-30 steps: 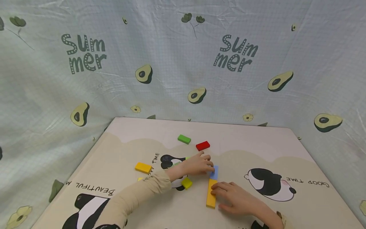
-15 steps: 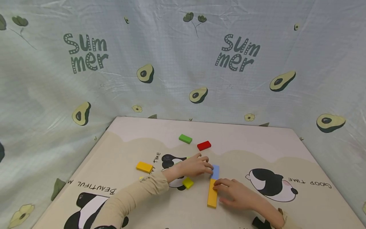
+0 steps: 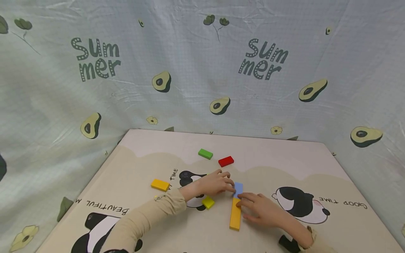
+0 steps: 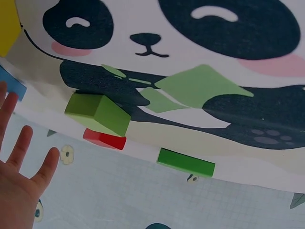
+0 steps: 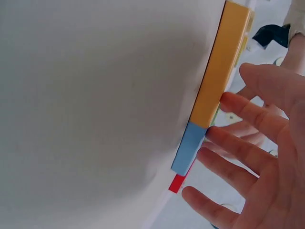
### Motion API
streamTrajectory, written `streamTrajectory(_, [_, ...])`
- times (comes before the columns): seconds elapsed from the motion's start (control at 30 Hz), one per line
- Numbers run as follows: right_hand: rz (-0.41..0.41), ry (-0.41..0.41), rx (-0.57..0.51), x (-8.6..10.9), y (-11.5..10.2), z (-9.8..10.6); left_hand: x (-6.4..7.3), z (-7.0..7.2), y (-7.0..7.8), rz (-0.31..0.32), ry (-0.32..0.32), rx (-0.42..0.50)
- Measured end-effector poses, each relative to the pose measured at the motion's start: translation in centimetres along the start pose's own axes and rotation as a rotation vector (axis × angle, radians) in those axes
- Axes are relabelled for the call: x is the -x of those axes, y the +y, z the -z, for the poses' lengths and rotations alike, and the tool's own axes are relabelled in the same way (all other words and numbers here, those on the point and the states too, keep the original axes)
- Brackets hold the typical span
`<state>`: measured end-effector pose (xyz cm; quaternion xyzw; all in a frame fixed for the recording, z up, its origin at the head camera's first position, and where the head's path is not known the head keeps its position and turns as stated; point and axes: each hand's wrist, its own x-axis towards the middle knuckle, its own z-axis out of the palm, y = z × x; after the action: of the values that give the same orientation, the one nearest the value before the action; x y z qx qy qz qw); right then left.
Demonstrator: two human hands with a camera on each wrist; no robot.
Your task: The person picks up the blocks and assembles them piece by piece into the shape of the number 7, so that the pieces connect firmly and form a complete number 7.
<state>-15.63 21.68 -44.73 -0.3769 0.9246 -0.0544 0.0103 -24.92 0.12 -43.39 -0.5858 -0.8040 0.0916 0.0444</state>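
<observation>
A long orange block (image 3: 235, 218) and a shorter blue block (image 3: 238, 187) lie end to end in a straight line on the table. My left hand (image 3: 215, 184) is at the blue block's left side, its fingertips at the edge; in the left wrist view that hand (image 4: 21, 179) has spread fingers. From the right, my right hand (image 3: 262, 211) reaches over the joint between the two blocks. The right wrist view shows the right hand's extended fingers (image 5: 243, 148) along the blocks' side, with some fingertips touching it.
A green block (image 3: 205, 154) and a red block (image 3: 226, 161) lie farther back. To the left are a yellow block (image 3: 208, 202) and an orange-yellow block (image 3: 160, 185). A light green block (image 4: 97, 112) appears in the left wrist view. Patterned cloth (image 3: 190, 70) hangs behind the table.
My right hand has slid slightly forward along the orange block, so its fingers now reach the blue one. The left hand has barely moved, and the blocks stay in line.
</observation>
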Motion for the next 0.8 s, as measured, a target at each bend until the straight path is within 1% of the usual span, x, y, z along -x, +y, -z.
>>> streamTrajectory(0.2, [-0.03, -0.025, 0.008, -0.2, 0.5, 0.1, 0.2, -0.1, -0.1, 0.001, 0.001, 0.009])
streamTrajectory(0.4, [-0.046, -0.041, -0.033, -0.3, 0.5, 0.3, 0.4, -0.2, -0.1, 0.013, -0.014, 0.013])
streamTrajectory(0.67, [-0.027, -0.034, -0.056, -0.5, 0.5, 0.7, 0.9, -0.1, 0.0, 0.015, -0.021, -0.05])
streamTrajectory(0.8, [-0.042, -0.049, -0.077, -0.6, 0.3, 0.9, 1.1, -0.2, -0.1, 0.023, -0.013, -0.05])
